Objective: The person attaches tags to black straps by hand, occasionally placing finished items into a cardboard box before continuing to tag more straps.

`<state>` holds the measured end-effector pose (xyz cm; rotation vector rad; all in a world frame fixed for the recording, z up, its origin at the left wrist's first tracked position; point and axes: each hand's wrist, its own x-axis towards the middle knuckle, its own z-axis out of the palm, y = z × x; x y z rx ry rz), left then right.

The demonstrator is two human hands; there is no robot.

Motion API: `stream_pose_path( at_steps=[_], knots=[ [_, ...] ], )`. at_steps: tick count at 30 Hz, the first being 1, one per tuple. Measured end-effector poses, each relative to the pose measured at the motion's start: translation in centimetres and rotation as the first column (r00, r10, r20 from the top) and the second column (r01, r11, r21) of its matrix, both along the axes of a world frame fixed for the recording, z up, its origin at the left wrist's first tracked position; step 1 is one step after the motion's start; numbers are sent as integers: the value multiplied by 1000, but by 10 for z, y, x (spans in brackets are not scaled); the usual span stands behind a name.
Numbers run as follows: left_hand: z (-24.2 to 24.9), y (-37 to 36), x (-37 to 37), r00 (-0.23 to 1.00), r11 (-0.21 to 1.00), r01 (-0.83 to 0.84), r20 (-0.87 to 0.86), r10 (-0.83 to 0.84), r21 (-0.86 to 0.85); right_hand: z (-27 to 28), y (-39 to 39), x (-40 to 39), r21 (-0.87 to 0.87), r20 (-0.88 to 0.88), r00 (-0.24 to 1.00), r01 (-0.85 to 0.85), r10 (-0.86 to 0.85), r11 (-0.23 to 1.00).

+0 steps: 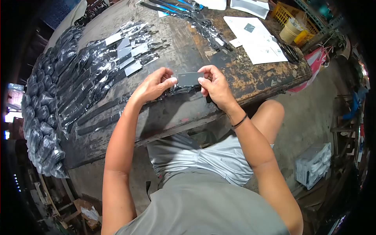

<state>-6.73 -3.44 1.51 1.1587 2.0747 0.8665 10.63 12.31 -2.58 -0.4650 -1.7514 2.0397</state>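
A small dark grey card (pixel 188 78) with faint print is held up near the table's front edge. My right hand (pixel 217 87) pinches its right end between thumb and fingers. At the card's left edge, my left hand (pixel 154 86) is closed, thumb and fingers pinched together. Just below the card is a black strap in clear plastic (pixel 181 90), partly hidden by the hands. To the left lie several long black straps in clear wrapping (pixel 92 74), some with grey or white cards (pixel 133 68) at their ends.
Bundled, plastic-wrapped coils (pixel 41 117) line the table's left edge. Black and blue straps (pixel 184 9) lie at the back. White sheets (pixel 256 41) are on the right, near a cream bucket (pixel 290 31) and a yellow crate (pixel 282 16). A wrapped bundle (pixel 313 166) sits on the floor.
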Motion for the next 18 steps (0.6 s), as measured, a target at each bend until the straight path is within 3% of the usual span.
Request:
stream_pose_path(
  at_steps=[3,4,9,11,13,16,18],
  knots=[
    [1,2,-10,997,995,77,35,-76,-57,0,-2,2,-66,-26,1000,-2,1,998],
    [3,4,-14,987,979,140,97,-127,-147,0,-3,4,-66,-20,1000,-3,2,998],
    [-9,14,-16,952,964,258,186,-244,-57,13,-2,1,-161,-170,985,-48,20,986],
    [-8,22,-17,860,938,345,409,-304,-29,14,-4,1,-166,-182,983,-51,20,985],
    [-10,22,-19,865,943,329,416,-281,-48,16,-1,1,-163,-200,980,-59,25,985],
    [-13,10,-22,876,958,269,439,-201,-98,14,-1,3,-109,-142,986,74,-89,991],
    [-12,1,-26,874,971,229,453,-175,-67,14,-3,4,33,-27,995,94,-93,995]
  ],
)
